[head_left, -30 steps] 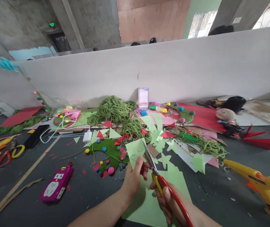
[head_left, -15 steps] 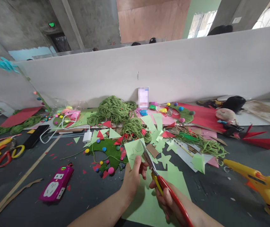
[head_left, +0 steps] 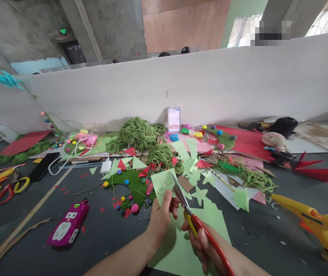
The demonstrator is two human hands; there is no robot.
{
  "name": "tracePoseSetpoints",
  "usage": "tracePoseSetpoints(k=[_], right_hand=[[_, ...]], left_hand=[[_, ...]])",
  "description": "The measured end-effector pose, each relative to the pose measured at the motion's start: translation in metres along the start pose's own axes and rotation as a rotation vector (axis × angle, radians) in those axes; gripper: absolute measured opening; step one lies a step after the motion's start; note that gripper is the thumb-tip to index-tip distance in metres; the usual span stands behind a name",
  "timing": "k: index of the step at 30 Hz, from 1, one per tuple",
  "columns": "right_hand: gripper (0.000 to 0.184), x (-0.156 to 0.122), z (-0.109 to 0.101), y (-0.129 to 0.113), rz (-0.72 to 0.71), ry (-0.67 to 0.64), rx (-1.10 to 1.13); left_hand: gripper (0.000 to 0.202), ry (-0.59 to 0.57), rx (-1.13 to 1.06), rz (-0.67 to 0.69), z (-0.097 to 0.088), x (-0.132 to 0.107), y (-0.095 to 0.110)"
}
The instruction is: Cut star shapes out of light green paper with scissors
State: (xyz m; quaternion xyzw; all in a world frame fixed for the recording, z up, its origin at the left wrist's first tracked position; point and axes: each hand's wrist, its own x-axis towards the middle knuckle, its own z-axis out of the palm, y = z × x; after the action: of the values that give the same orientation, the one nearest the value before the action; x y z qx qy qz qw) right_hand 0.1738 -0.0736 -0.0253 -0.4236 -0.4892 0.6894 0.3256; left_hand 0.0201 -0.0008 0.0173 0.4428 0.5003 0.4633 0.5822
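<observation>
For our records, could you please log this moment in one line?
left hand: holding green paper | right hand: holding scissors | paper: star outline

A purple device (head_left: 69,223) lay left on the dark worktop (head_left: 100,237), a yellow glue gun (head_left: 310,213) far right; green yarn (head_left: 136,132) sat heaped near 1 lit phone (head_left: 174,120).

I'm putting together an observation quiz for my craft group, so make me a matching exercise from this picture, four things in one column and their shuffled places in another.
Things
1. Paper with drawn star
2. Lit phone
3. Middle scissors
4. Purple device

Places
A. Upright by the pale partition
B. In the right hand
C. Lying on the dark table, left of both hands
D. In the left hand

Pairs: 1-D, 2-A, 3-B, 4-C
</observation>
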Motion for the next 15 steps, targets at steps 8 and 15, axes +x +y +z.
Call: tracePoseSetpoints(k=[8,15], right_hand=[[0.078,0.0034,0.0018,0.0009,-0.046,-0.013,0.044],[0.08,0.0012,0.0012,-0.0012,-0.019,-0.005,0.011]], left_hand=[[0.059,-0.021,-0.012,-0.026,0.0009,-0.0017,-0.0017],[0.063,-0.01,-0.014,-0.004,0.0005,-0.0027,0.0005]])
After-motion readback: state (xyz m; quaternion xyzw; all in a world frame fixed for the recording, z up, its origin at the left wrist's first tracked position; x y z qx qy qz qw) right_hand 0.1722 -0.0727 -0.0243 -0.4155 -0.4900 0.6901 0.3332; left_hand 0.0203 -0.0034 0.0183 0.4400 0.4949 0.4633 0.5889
